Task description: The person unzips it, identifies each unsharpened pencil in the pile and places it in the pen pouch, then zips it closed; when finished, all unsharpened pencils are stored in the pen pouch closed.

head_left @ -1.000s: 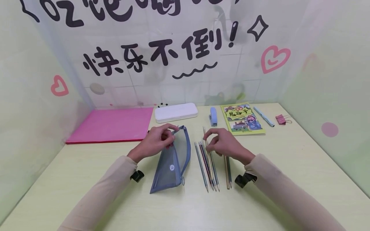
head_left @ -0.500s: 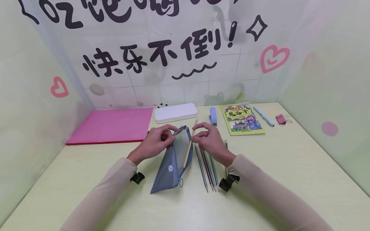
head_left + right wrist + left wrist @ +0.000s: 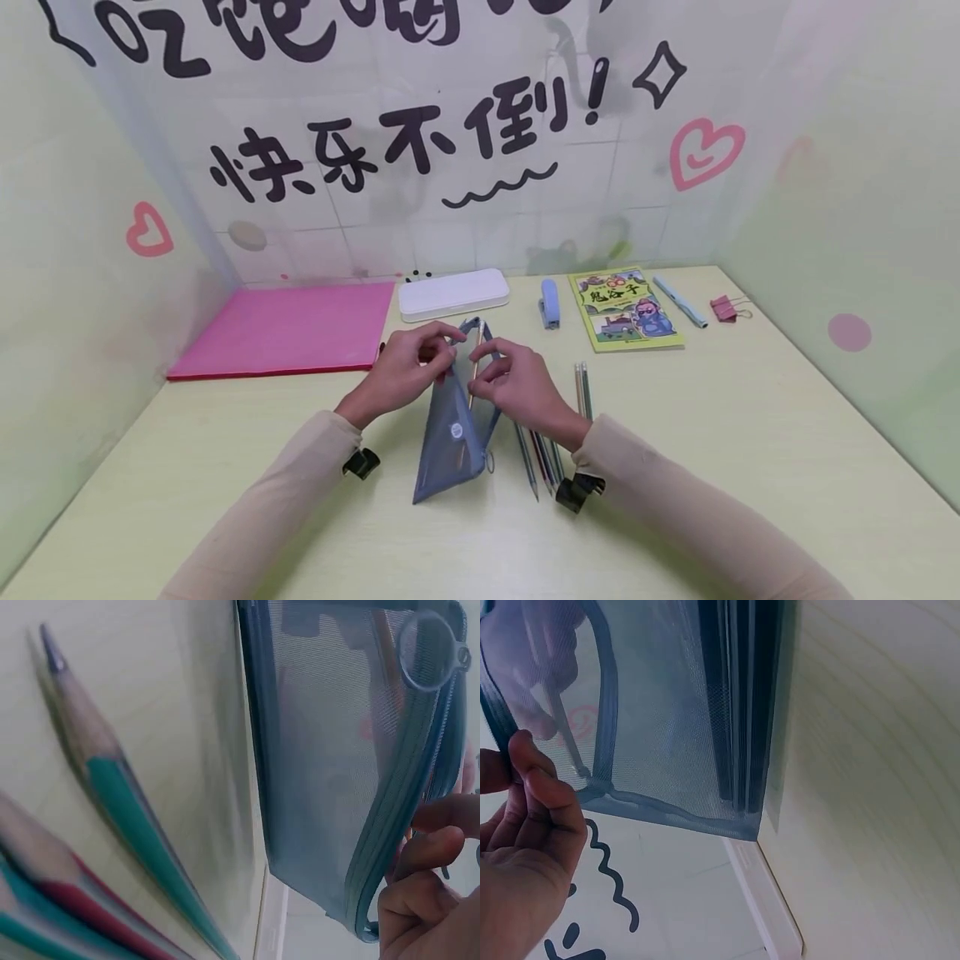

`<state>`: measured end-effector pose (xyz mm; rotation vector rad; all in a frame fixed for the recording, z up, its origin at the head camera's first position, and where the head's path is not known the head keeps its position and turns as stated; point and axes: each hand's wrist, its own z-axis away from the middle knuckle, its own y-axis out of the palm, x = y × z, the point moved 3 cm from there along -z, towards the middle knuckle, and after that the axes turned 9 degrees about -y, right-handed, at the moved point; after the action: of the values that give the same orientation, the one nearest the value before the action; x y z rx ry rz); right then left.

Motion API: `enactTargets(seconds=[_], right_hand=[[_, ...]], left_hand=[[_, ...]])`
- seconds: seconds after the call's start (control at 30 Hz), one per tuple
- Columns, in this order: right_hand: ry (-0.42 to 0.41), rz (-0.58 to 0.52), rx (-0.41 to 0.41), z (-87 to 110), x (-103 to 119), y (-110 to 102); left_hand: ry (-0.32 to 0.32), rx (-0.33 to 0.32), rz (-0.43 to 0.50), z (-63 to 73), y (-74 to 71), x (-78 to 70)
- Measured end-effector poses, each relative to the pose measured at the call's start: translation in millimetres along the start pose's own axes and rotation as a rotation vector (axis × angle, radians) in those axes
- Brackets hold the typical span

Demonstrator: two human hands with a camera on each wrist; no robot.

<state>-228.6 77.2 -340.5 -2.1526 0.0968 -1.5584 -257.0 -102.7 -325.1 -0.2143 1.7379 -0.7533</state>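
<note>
My left hand point(image 3: 408, 367) pinches the upper edge of a blue mesh zip pencil pouch point(image 3: 446, 458), which stands with its mouth spread. Between my right thumb and fingers is a gold pencil point(image 3: 473, 375), upright at the pouch's mouth, its lower part behind the mesh. My right hand point(image 3: 521, 387) is right at the opening. Through the mesh in the left wrist view, several long dark sticks point(image 3: 739, 712) lie along the bottom. Beside the pouch lie several pencils point(image 3: 527, 467); a teal one point(image 3: 135, 802) shows its sharpened tip in the right wrist view.
Two more pencils point(image 3: 583, 387) lie further right, partly behind my right forearm. Along the back are a pink folder point(image 3: 292, 329), a white case point(image 3: 453, 293), a blue stapler point(image 3: 550, 304), a yellow comic book point(image 3: 626, 310), a light blue pen point(image 3: 680, 302) and a pink binder clip point(image 3: 723, 308).
My right hand has picked the gold pencil from the group on the table and moved it left, lowering it into the pouch's mouth. The pouch's lower end has shifted slightly right; my left hand keeps its hold.
</note>
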Motion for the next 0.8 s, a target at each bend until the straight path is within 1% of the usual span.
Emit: enactTargets(seconds=[0.13, 0.3, 0.4, 0.5, 0.63, 0.8], right_hand=[[0.002, 0.056, 0.037, 0.7, 2, 2], [0.011, 0.13, 0.064, -1.6, 2, 4], [-0.004, 0.167, 0.098, -3.1, 4, 7], [-0.028, 0.193, 0.135, -3.3, 6, 7], [-0.034, 0.221, 0.152, -0.9, 4, 0], [-0.075, 0.27, 0.116, 3.6, 1, -18]], left_hand=[[0.02, 0.01, -0.01, -0.7, 2.4, -0.2], [0.033, 0.012, -0.019, -1.3, 4.2, -2.4], [0.043, 0.01, -0.016, -1.5, 4.4, -3.0], [0.053, 0.021, -0.017, -1.6, 5.5, -2.8], [0.044, 0.025, -0.022, -0.7, 4.7, -1.4], [0.023, 0.013, -0.021, 0.3, 1.5, 0.2]])
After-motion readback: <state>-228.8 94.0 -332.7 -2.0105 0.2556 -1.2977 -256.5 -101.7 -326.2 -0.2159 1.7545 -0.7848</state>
